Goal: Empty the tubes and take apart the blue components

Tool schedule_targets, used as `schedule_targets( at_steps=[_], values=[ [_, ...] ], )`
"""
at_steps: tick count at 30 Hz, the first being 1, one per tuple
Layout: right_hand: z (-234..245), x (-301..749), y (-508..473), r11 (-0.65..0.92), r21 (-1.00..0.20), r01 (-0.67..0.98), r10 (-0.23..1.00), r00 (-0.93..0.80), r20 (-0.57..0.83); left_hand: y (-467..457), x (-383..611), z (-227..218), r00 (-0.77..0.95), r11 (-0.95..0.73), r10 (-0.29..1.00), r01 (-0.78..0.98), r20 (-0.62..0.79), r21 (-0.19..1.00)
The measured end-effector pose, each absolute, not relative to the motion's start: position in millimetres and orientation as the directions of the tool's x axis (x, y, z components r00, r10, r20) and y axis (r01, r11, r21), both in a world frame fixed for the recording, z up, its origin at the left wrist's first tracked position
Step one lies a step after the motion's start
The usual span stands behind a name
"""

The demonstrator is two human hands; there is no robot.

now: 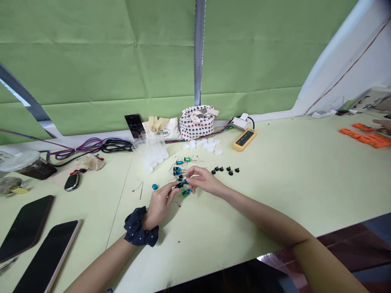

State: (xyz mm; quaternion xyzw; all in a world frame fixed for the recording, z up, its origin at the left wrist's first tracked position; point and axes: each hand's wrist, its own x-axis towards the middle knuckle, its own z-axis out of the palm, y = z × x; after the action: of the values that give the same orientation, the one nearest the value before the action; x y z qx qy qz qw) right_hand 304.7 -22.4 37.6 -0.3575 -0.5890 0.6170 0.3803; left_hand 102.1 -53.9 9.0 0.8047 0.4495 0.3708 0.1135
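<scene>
Inward from the worktop's near edge, left hand and right hand pinch small parts, best held lightly.

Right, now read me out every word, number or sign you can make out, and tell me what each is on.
"00:02:27": on the screen of the propped phone.
Pale cloth pouch: a dark printed word ending in "net" or "met", too blurred to settle.
Dark cup: a white mark, too small to read.
Yellow-and-black device: small markings, unreadable.
</scene>
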Motion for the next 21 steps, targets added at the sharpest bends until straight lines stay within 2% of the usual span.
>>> schedule_targets(
  at_steps=[4,9,14,19,21],
  values=[
    [36.8,304.0,-23.4,-0.134,-0.990,0.048,0.836,-0.531,-0.139,-53.7,103.0,9.2,0.354,-0.594,0.794,0.625,0.494,0.506],
    [40.7,304.7,-27.3,0.052,-0.996,-0.072,0.839,-0.537,0.082,-52.9,101.5,8.8,0.334,-0.569,0.809,0.650,0.484,0.503],
    [37.8,304.7,-25.2,-0.087,-0.996,0.029,0.837,-0.540,-0.089,-52.0,101.9,8.2,0.361,-0.589,0.799,0.634,0.481,0.502],
    [34.9,304.4,-23.6,0.046,-0.996,-0.075,0.870,-0.487,0.077,-52.9,102.1,8.2,0.348,-0.574,0.808,0.645,0.475,0.504],
    [35.2,304.7,-23.9,-0.017,-0.998,-0.055,0.882,-0.472,0.011,-53.5,102.1,8.8,0.353,-0.582,0.804,0.637,0.479,0.506]
  ],
)
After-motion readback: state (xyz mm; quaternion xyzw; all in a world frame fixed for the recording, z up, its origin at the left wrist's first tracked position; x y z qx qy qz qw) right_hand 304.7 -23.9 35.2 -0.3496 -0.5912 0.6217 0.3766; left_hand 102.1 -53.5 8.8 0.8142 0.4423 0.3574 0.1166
